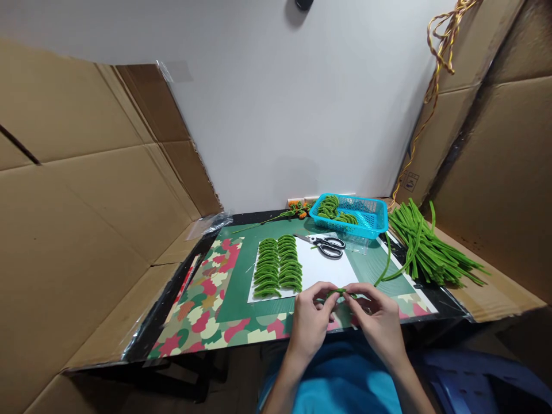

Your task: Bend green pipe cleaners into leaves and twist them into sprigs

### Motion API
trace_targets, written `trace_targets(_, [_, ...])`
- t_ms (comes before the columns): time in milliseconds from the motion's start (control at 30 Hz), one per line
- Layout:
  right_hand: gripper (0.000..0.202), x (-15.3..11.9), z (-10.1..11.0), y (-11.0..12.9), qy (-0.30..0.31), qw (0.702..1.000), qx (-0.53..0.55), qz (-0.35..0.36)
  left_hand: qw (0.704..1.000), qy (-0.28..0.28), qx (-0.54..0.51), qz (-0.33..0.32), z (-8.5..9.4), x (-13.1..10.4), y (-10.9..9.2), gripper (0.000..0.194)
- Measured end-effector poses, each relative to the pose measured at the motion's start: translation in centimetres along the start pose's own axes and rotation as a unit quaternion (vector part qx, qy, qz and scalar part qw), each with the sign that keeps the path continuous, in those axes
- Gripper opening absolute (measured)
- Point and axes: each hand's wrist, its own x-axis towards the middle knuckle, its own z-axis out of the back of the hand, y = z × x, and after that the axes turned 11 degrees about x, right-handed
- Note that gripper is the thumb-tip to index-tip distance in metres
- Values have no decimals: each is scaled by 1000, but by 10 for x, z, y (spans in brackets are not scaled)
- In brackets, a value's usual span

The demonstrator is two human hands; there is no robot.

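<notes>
My left hand (311, 315) and my right hand (376, 316) meet above the front edge of the table. Thumbs and fingers of both pinch a short green fuzzy pipe cleaner piece (341, 291), mostly covered by the fingertips. Just beyond lies a white sheet (319, 275). On its left half, curved green pipe cleaner pieces (278, 265) are laid out in two columns. Scissors with black and white handles (331, 248) rest at the sheet's top edge, blades pointing left.
A blue plastic basket (375, 234) at the back holds more curved green pieces (328, 206). To the right lies a pile of long green pipe cleaners (431, 253). Orange flowers on green stems (297, 209) lie at the back. Cardboard walls (99, 201) flank the patterned green mat (241, 270).
</notes>
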Motion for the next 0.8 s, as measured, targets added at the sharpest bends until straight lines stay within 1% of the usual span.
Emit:
trace_targets(133, [26, 2, 4, -1, 6, 998, 55, -37, 1000, 11, -28, 8, 1, 1, -3, 25])
trace_targets(367, [31, 4, 7, -1, 26, 997, 50, -51, 998, 36, -42, 9, 4, 2, -7, 20])
trace_targets(467, [34, 5, 7, 0, 22, 998, 46, -47, 999, 34, -24, -7, 3, 2, -6, 23])
trace_targets(600, [32, 7, 7, 0, 23, 999, 36, -26, 999, 33, 9, -29, 4, 1, -5, 25])
trace_targets(800, [28, 3, 8, -2, 31, 998, 24, -46, 998, 28, 43, -37, 4, 0, -6, 20])
